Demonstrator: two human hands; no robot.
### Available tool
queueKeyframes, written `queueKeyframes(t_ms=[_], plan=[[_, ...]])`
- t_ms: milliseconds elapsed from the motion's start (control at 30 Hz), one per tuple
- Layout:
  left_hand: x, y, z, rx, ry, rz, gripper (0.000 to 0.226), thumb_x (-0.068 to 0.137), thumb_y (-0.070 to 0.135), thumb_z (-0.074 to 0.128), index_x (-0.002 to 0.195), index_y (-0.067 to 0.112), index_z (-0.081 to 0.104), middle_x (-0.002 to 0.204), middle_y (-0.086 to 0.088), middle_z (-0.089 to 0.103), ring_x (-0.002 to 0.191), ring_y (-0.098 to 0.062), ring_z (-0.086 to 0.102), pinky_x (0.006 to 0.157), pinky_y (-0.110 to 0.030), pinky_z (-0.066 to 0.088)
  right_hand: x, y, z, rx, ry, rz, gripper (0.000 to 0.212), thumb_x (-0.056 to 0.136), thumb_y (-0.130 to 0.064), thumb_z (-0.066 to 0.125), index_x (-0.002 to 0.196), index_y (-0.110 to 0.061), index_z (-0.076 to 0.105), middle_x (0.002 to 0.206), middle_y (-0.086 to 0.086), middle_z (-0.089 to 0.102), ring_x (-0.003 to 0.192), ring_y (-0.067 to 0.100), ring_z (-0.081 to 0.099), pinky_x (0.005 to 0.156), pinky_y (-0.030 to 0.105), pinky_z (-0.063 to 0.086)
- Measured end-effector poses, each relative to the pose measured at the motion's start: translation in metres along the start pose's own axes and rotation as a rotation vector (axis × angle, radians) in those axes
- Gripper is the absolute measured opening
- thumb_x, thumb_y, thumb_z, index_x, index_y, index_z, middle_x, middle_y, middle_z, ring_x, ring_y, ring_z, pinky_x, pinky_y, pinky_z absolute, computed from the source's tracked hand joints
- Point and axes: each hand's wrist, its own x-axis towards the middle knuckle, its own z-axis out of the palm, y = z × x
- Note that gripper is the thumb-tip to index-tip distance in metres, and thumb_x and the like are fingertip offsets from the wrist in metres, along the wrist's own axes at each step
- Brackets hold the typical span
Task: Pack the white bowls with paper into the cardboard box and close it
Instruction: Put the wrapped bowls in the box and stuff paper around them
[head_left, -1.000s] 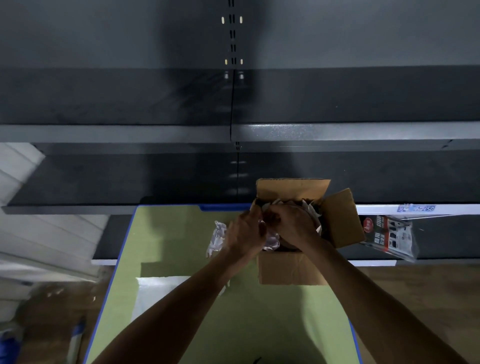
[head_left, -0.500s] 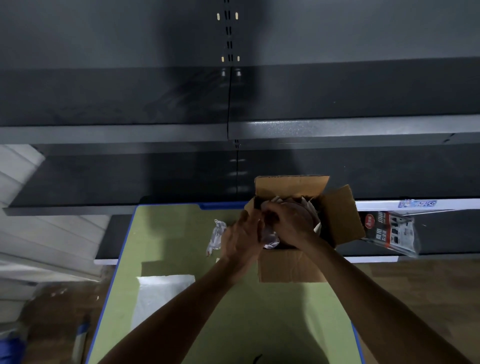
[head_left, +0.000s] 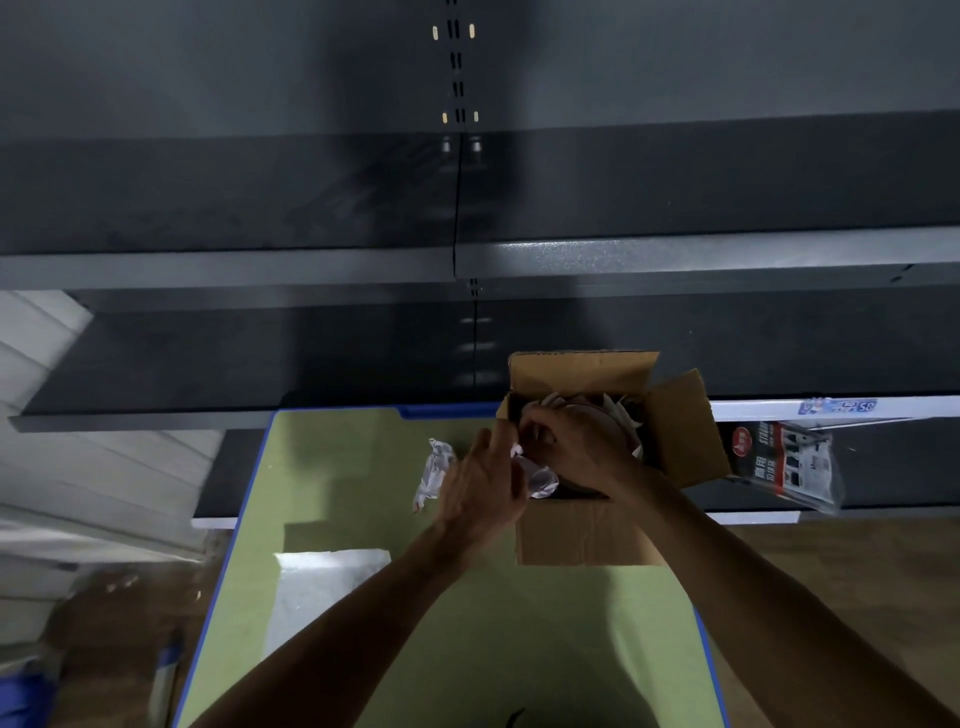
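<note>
Cardboard box stands right of centre on the green bench, flaps open. My right hand pinches crumpled paper over its left rim. My left hand, fingers fairly straight, touches that wad. Another crumpled piece lies just left.

green table | on it: cardboard box | crumpled paper | white sheet

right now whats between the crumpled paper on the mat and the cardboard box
The left hand, seen in the head view: it sits between the crumpled paper and the cardboard box, its fingers up at the box's left edge.
</note>
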Motion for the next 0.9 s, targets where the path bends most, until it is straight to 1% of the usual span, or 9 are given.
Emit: queueKeyframes(t_ms=[67, 167, 267, 367, 467, 600, 733, 833, 900], plan=[[0.001, 0.003, -0.002, 0.048, 0.014, 0.010, 0.032, 0.096, 0.021, 0.046, 0.128, 0.015, 0.046, 0.114, -0.005, 0.057, 0.087, -0.016, 0.059, 0.065, -0.023, 0.031, 0.003, 0.001, 0.003, 0.022, -0.034, -0.017, 0.036, 0.084, -0.061, 0.035, 0.092, -0.035, 0.058, 0.085, -0.010, 0.068, 0.085, 0.016, 0.063, 0.090, 0.042, 0.043], [0.004, 0.006, -0.004, 0.052, 0.020, -0.030, 0.037, 0.097, 0.022, 0.046, 0.134, 0.017, 0.044, 0.119, -0.005, 0.056, 0.090, -0.018, 0.060, 0.066, -0.024, 0.032, 0.002, -0.001, 0.001, 0.046, -0.082, -0.052, 0.028, 0.091, -0.040, 0.048, 0.106, -0.026, 0.067, 0.101, -0.003, 0.068, 0.095, 0.020, 0.063, 0.081, 0.030, 0.043], [0.002, 0.007, -0.003, 0.069, 0.038, -0.040, 0.038, 0.098, 0.025, 0.045, 0.135, 0.019, 0.043, 0.122, -0.005, 0.057, 0.093, -0.020, 0.061, 0.070, -0.026, 0.034, 0.000, -0.002, 0.000, 0.066, -0.080, -0.055, 0.023, 0.091, -0.032, 0.054, 0.108, -0.024, 0.068, 0.103, -0.002, 0.068, 0.096, 0.020, 0.062, 0.079, 0.029, 0.042], [-0.002, 0.010, -0.004, 0.077, 0.053, -0.029, 0.041, 0.098, 0.032, 0.045, 0.137, 0.019, 0.042, 0.124, -0.005, 0.056, 0.098, -0.022, 0.062, 0.072, -0.027, 0.034, -0.001, -0.002, -0.003, 0.103, -0.138, -0.015, 0.022, 0.089, -0.032, 0.059, 0.108, -0.026, 0.068, 0.103, -0.004, 0.068, 0.096, 0.018, 0.062, 0.080, 0.027, 0.045], [-0.006, 0.009, -0.006, 0.053, 0.044, -0.017, 0.050, 0.095, 0.037, 0.047, 0.141, 0.019, 0.039, 0.122, -0.006, 0.056, 0.099, -0.023, 0.061, 0.076, -0.030, 0.040, 0.000, -0.002, -0.007, 0.105, -0.172, 0.000, 0.021, 0.087, -0.037, 0.059, 0.105, -0.029, 0.067, 0.100, -0.007, 0.068, 0.094, 0.017, 0.063, 0.079, 0.029, 0.048], [-0.006, 0.007, -0.006, 0.030, 0.031, -0.031, 0.040, 0.097, 0.041, 0.045, 0.132, 0.021, 0.044, 0.118, -0.006, 0.058, 0.094, -0.022, 0.062, 0.069, -0.027, 0.039, 0.003, -0.006, -0.006, 0.099, -0.229, 0.016, 0.023, 0.089, -0.034, 0.055, 0.109, -0.029, 0.064, 0.103, -0.005, 0.067, 0.096, 0.020, 0.063, 0.081, 0.033, 0.050], [-0.002, 0.007, -0.006, 0.017, 0.020, -0.030, 0.032, 0.098, 0.034, 0.045, 0.126, 0.019, 0.049, 0.116, -0.007, 0.060, 0.089, -0.022, 0.062, 0.067, -0.028, 0.037, 0.002, -0.005, -0.012, 0.073, -0.299, -0.006, 0.032, 0.090, -0.022, 0.055, 0.120, -0.024, 0.063, 0.115, 0.001, 0.065, 0.106, 0.024, 0.060, 0.084, 0.031, 0.044], [-0.005, 0.007, -0.007, -0.009, 0.016, -0.025, 0.045, 0.091, 0.042, 0.042, 0.126, 0.016, 0.051, 0.115, -0.008, 0.060, 0.092, -0.024, 0.062, 0.070, -0.030, 0.041, 0.002, -0.006, -0.014, 0.082, -0.323, -0.012, 0.035, 0.090, -0.018, 0.053, 0.123, -0.023, 0.063, 0.118, 0.002, 0.064, 0.109, 0.024, 0.059, 0.086, 0.029, 0.042], [-0.002, 0.006, -0.006, 0.029, 0.013, -0.024, 0.045, 0.092, 0.039, 0.047, 0.130, 0.016, 0.049, 0.118, -0.008, 0.059, 0.094, -0.025, 0.062, 0.071, -0.030, 0.040, 0.002, -0.010, -0.013, 0.101, -0.328, 0.005, 0.034, 0.093, -0.019, 0.051, 0.125, -0.019, 0.061, 0.120, 0.005, 0.063, 0.110, 0.026, 0.058, 0.084, 0.029, 0.040]])
